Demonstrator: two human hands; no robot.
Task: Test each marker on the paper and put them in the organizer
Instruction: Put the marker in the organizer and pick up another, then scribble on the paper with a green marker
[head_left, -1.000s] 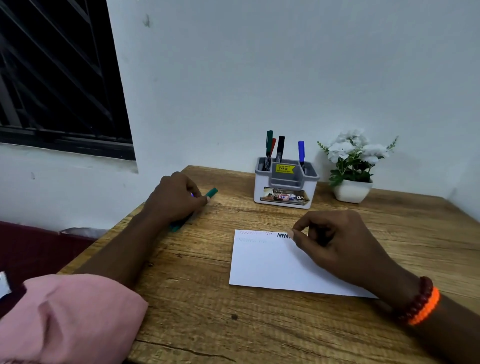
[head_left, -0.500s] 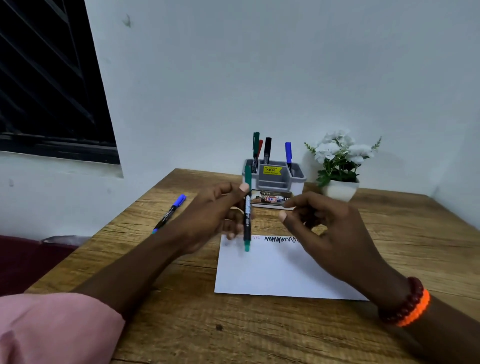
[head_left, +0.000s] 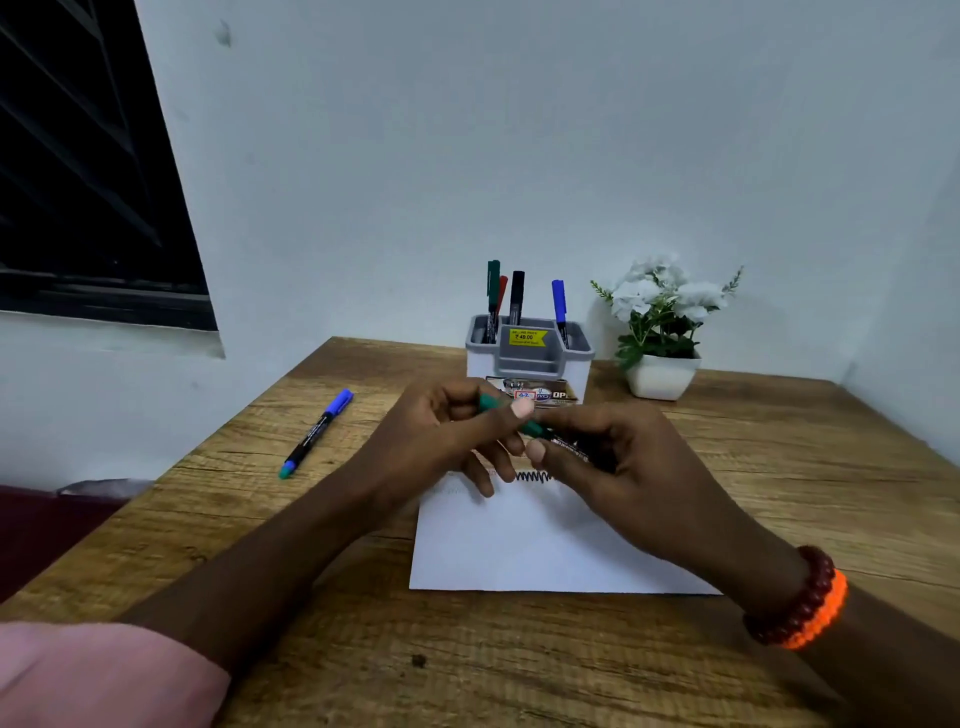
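Wooden desk (head_left: 779, 467) against a white wall, dark window at left. White paper (head_left: 519, 545) at centre, black scribble near its top edge. Organizer (head_left: 530, 358) behind holds four markers. Both hands meet above the paper: left hand (head_left: 436, 436) pinches the green cap end, right hand (head_left: 613, 457) grips the green marker (head_left: 532, 428) barrel. Light, rigid, smooth plastic; likely uncapping, so hold mid-barrel. Blue marker (head_left: 317, 434) lies loose at left.

Table (head_left: 779, 457) rough-grained matt wood; paper (head_left: 519, 545) smooth matt white; organizer (head_left: 530, 358) smooth plastic, glossy label; pot (head_left: 661, 378) possibly glazed ceramic; sleeve (head_left: 93, 675) soft cloth.
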